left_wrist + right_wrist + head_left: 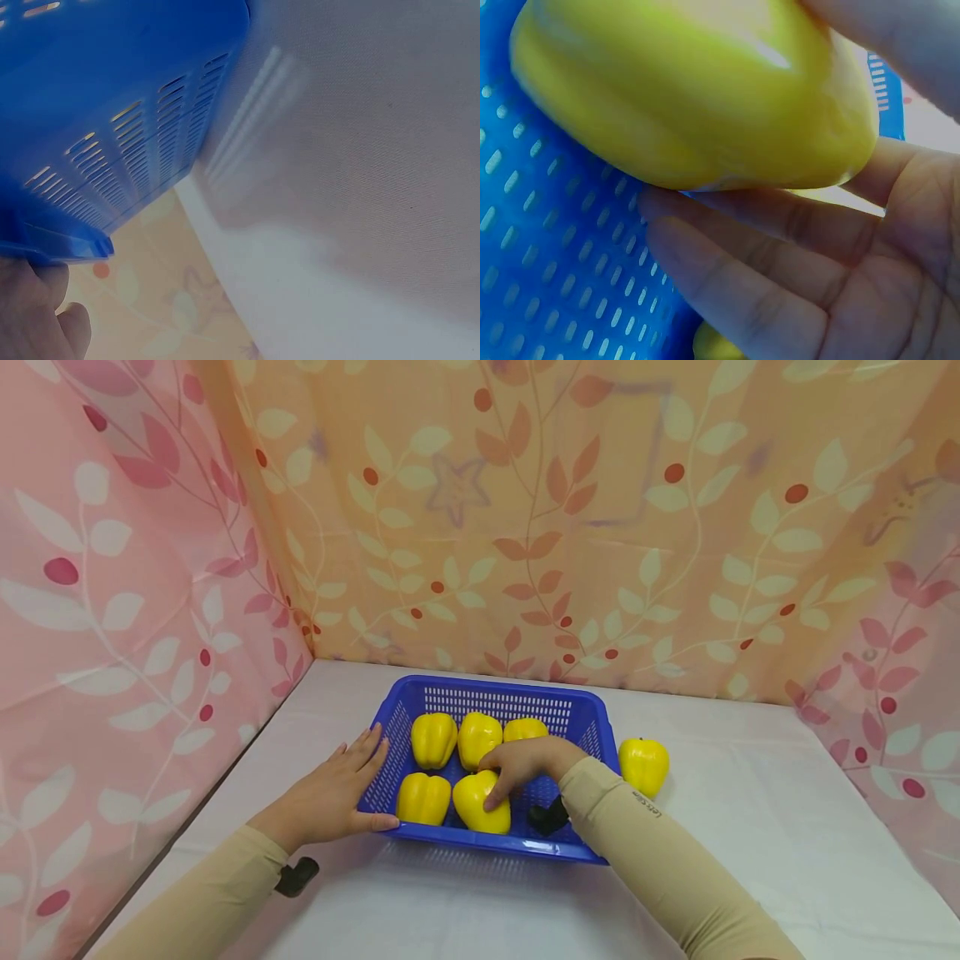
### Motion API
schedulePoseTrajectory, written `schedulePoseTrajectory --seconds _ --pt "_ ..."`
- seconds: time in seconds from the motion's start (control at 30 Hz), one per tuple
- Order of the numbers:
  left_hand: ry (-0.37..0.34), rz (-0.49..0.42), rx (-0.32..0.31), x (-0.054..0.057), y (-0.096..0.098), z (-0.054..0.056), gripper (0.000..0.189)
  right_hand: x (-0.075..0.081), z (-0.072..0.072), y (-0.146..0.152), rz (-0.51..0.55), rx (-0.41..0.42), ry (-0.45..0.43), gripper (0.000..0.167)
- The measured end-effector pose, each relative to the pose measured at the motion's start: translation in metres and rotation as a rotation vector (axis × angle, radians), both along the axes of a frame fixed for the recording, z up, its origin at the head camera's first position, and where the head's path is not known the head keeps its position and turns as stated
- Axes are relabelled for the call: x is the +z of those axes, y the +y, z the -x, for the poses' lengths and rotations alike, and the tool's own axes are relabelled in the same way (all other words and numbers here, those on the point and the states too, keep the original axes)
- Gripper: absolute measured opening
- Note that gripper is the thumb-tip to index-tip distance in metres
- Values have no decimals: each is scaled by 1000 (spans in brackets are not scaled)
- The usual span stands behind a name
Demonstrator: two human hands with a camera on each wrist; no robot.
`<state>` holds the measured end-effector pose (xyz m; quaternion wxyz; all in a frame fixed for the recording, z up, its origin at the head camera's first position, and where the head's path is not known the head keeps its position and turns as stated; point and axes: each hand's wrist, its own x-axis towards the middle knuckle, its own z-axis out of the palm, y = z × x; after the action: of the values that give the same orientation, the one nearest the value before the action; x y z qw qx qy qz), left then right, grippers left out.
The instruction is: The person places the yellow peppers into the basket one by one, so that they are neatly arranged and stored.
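Observation:
A blue plastic basket [495,843] with slotted walls holds several yellow bell peppers, among them one at the back left [433,740] and one at the front left [423,799]. My right hand [521,764] reaches inside and grips the front middle bell pepper [474,807]. The right wrist view shows this bell pepper [697,90] low above the slotted floor, thumb on one side, fingers on the other. My left hand [330,797] rests on the basket's left rim, fingers extended and thumb along the front edge.
One more yellow bell pepper [643,767] stands on the white table [750,827], just outside the basket's right wall. Flower-patterned curtains [525,527] enclose the table at the back and both sides. A dark wrist camera part [297,877] shows below the left sleeve.

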<state>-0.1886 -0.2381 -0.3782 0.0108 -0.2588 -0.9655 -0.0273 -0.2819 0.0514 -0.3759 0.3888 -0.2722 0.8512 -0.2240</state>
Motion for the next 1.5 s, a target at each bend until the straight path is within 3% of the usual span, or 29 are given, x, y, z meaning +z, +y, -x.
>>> schedulePoseTrajectory --seconds 0.27,0.8,1.5 --pt "-2 -4 -4 0 -1 0 110 1 0 0 -1 -25 -36 48" --pt "-19 -4 11 -2 -2 2 111 2 2 1 8 -54 -25 30" --pt "-23 -11 23 -2 0 1 111 4 8 13 156 -136 -86 14"
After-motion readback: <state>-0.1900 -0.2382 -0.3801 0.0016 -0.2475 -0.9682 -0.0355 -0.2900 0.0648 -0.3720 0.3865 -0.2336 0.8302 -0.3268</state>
